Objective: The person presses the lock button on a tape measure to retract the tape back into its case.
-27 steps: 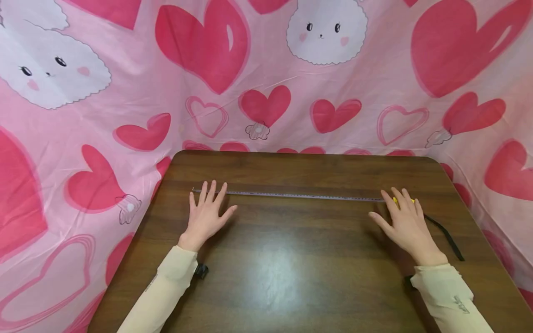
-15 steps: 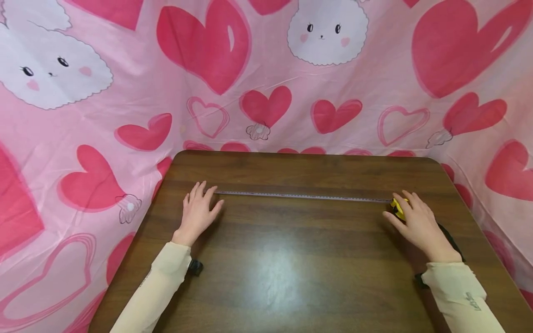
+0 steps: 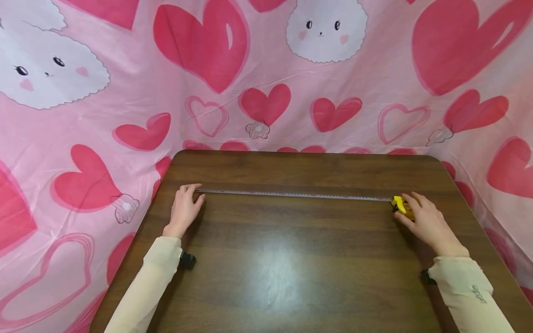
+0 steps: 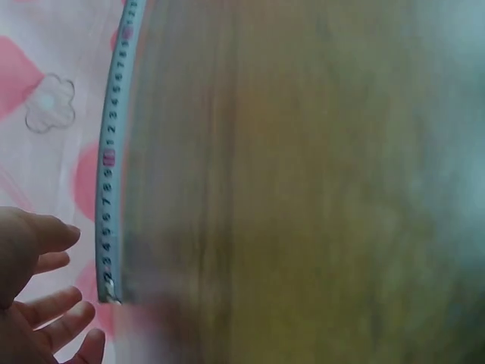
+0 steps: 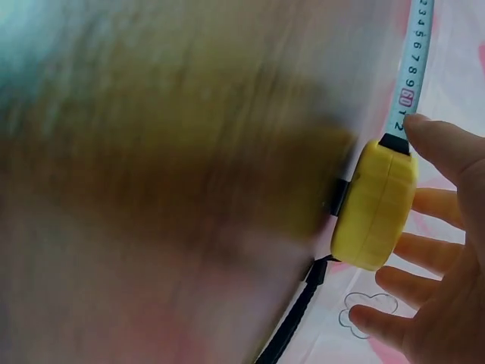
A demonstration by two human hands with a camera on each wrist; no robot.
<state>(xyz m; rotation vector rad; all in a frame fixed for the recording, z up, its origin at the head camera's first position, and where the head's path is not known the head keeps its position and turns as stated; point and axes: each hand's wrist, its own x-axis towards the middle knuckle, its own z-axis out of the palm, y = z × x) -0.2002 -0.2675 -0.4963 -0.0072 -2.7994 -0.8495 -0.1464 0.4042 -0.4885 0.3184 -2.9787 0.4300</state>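
A steel tape measure lies across the table, its white blade drawn out straight. My left hand is beside the blade's hooked end; in the left wrist view its loosely bent fingers show a gap from the blade. At the other end is the yellow case, with a black strap hanging from it. My right hand is at the case, fingers spread along its side and thumb over the blade near its mouth. Parts of the right fingers are hidden behind the case in the right wrist view.
The brown wooden table has rounded far corners. Pink cloth with hearts and white bunny faces hangs close behind it and along both sides. Each wrist carries a small black device.
My left hand has moved left off the blade to its end, its fingers drawing closer together. My right hand has shifted right, uncovering the yellow case. The tape measure stays in place.
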